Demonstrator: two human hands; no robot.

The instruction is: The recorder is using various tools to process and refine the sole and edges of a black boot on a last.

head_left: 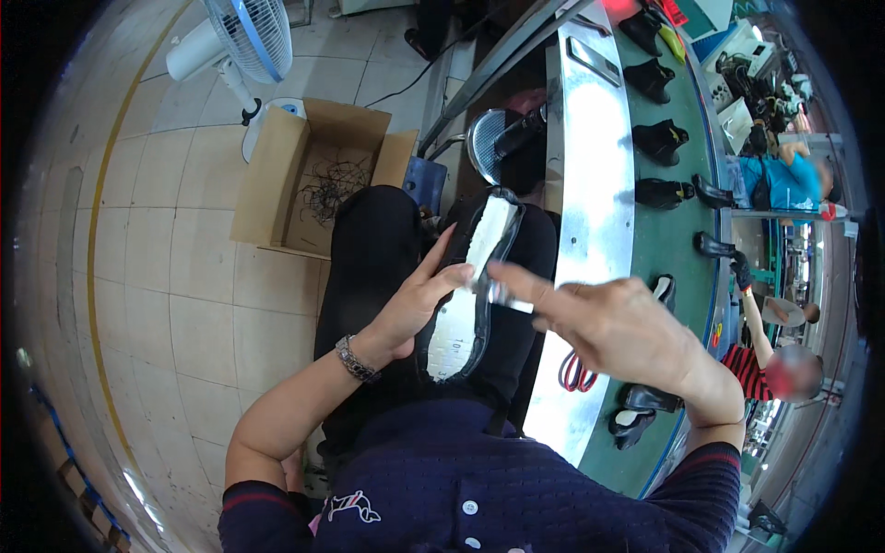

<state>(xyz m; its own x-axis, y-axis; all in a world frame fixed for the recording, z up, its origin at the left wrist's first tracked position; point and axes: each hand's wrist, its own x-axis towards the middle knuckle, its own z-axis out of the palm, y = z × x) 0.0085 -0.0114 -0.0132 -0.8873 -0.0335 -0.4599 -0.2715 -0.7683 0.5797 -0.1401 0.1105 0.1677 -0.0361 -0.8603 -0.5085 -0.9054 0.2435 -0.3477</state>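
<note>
A black shoe upper (pixel 454 336) with a white sole board lies bottom up across my thighs, its narrow part pointing away from me. My left hand (pixel 415 309) grips it at the middle, thumb on the white board and fingers along the left side. My right hand (pixel 627 327) is closed around a small tool (pixel 510 299) with a pale metallic part. The tool is held at the right edge of the shoe's middle, close to my left thumb. Motion smears the tool and the right fingertips, so its kind is unclear.
A metal ledge (pixel 595 184) runs along my right, bearing a red-handled tool (pixel 577 372) and a phone-like slab (pixel 594 62). Beyond it, a green belt (pixel 613 392) carries several black shoes. An open carton (pixel 267 180) with dark scraps and a fan (pixel 249 37) stand ahead left. Two people work beyond the belt.
</note>
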